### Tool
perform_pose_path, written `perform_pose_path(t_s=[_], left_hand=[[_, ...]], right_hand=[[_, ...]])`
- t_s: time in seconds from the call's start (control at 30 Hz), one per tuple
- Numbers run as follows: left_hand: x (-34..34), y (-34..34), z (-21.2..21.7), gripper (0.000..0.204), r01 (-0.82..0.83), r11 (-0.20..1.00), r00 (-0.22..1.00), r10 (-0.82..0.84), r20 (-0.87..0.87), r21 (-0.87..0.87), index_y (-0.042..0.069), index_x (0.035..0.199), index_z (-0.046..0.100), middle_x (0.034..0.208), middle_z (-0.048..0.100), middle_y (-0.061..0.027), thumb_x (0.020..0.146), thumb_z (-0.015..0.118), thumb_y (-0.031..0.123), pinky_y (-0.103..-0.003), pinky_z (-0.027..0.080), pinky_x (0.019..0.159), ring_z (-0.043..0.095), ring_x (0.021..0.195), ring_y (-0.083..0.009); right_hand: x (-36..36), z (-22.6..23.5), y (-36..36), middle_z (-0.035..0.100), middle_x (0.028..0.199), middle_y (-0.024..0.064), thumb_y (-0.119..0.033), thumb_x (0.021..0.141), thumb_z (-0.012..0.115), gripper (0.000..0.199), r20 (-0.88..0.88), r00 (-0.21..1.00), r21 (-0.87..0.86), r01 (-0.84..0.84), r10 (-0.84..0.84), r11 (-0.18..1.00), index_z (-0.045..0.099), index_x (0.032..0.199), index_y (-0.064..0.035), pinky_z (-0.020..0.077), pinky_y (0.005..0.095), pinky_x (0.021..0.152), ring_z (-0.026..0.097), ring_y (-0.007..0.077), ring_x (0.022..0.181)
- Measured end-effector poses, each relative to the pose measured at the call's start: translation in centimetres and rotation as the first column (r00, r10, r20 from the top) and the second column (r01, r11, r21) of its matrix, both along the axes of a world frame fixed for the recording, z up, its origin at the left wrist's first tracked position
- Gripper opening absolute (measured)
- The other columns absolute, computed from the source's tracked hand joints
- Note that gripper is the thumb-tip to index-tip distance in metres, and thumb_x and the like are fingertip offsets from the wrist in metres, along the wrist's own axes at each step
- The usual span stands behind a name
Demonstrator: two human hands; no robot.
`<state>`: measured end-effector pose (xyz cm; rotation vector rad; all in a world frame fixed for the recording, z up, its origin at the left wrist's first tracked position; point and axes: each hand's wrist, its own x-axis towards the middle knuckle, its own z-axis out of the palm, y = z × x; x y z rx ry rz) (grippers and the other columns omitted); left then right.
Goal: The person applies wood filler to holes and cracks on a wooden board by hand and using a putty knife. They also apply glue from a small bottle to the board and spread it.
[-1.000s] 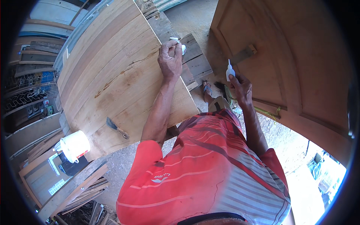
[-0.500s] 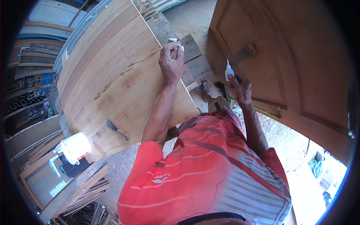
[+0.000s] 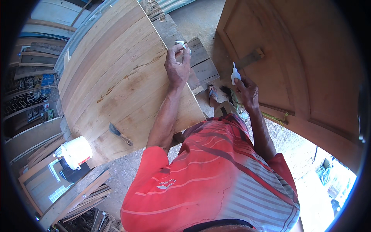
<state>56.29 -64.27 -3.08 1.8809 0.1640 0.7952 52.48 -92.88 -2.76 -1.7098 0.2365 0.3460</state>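
The left hand [image 3: 177, 69] is raised at the far right edge of a big slab of pale wooden boards [image 3: 116, 81] that serves as the table, its fingers pinched narrow around a small white cap [image 3: 180, 43] held just above the boards' edge. The right hand [image 3: 247, 89] is closed around a small white glue bottle [image 3: 234, 74], held upright with its thin nozzle pointing to the far side, just in front of a brown panelled door [image 3: 305, 65] that fills the right of the scene. The two hands are well apart, with a dusty strip of ground [image 3: 201, 19] and some grey planks [image 3: 201, 63] between them. On the near part of the boards lies a putty knife [image 3: 120, 134] with a dark blade and wooden handle, well clear of both hands. At the near left corner of the boards stands a white plastic bucket [image 3: 77, 151] with a red label. A flat metal piece [image 3: 249, 59] rests on the door just beyond the bottle's tip. A foot in a sandal [image 3: 212, 94] shows on the ground between the boards and the door. The person wears a red striped shirt [image 3: 208, 178].
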Motion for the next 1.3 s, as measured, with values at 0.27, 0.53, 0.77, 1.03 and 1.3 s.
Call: perform_pose_path(t_s=[0.27, 0.53, 0.77, 1.03, 1.3], left_hand=[[-0.2, 0.2, -0.5, 0.016, 0.016, 1.0, 1.0, -0.016, 0.006, -0.015, 0.005, 0.11, 0.067, 0.104, 0.077, -0.008, 0.099, 0.079, 0.007, -0.035, 0.06, 0.085, 0.074, 0.096, -0.0192], [-0.1, 0.0, -0.5, 0.019, -0.011, 0.999, 0.999, 0.013, 0.033, -0.053, 0.006, 0.11, 0.067, 0.102, 0.077, -0.0075, 0.098, 0.081, 0.009, -0.035, 0.06, 0.085, 0.075, 0.094, -0.0193], [-0.1, 0.1, -0.2, 0.019, 0.026, 0.998, 1.0, -0.026, -0.004, -0.062, 0.005, 0.111, 0.066, 0.105, 0.077, -0.0073, 0.099, 0.08, 0.009, -0.034, 0.06, 0.086, 0.075, 0.098, -0.0183], [0.2, 0.7, -0.7, 0.017, 0.142, 0.962, 0.989, -0.129, 0.074, -0.235, 0.003, 0.111, 0.065, 0.122, 0.072, -0.0129, 0.1, 0.077, 0.003, -0.034, 0.061, 0.096, 0.071, 0.113, -0.0208], [0.6, 0.5, -0.3, 0.014, 0.164, 0.928, 0.983, -0.181, -0.019, -0.333, 0.002, 0.114, 0.063, 0.129, 0.071, -0.0149, 0.103, 0.072, 0.002, -0.033, 0.06, 0.101, 0.07, 0.118, -0.0194]], right_hand=[[1.4, 0.9, 1.6, 0.071, 0.087, 0.0033, -0.036, 0.101, 0.078, 0.044, 0.009, 0.997, -0.026, -0.078, 0.078, 0.997, 0.076, 0.122, 0.0027, 0.0529, 0.0297, 0.072, 0.063, 0.0087, 0.077], [3.0, 1.8, 4.3, 0.073, 0.092, 0.004, -0.037, 0.101, 0.079, 0.045, 0.042, 0.984, -0.008, -0.174, 0.175, 0.985, 0.075, 0.123, 0.0022, 0.0545, 0.0289, 0.076, 0.065, 0.0085, 0.081], [4.6, 2.4, 8.5, 0.081, 0.108, 0.0179, -0.031, 0.103, 0.075, 0.037, 0.12, 0.934, -0.221, -0.304, 0.336, 0.927, 0.071, 0.129, -0.0042, 0.0592, 0.0394, 0.087, 0.078, 0.0271, 0.097], [3.8, 1.4, 10.7, 0.072, 0.12, 0.0178, -0.031, 0.101, 0.077, 0.038, 0.272, 0.784, -0.594, -0.32, 0.558, 0.739, 0.07, 0.131, -0.0079, 0.059, 0.0447, 0.087, 0.075, 0.0338, 0.107], [9.5, 1.0, 14.7, 0.068, 0.139, 0.0179, -0.031, 0.102, 0.073, 0.037, 0.525, 0.719, -0.594, -0.074, 0.456, 0.801, 0.073, 0.132, -0.0098, 0.0533, 0.0464, 0.107, 0.066, 0.0396, 0.123]])
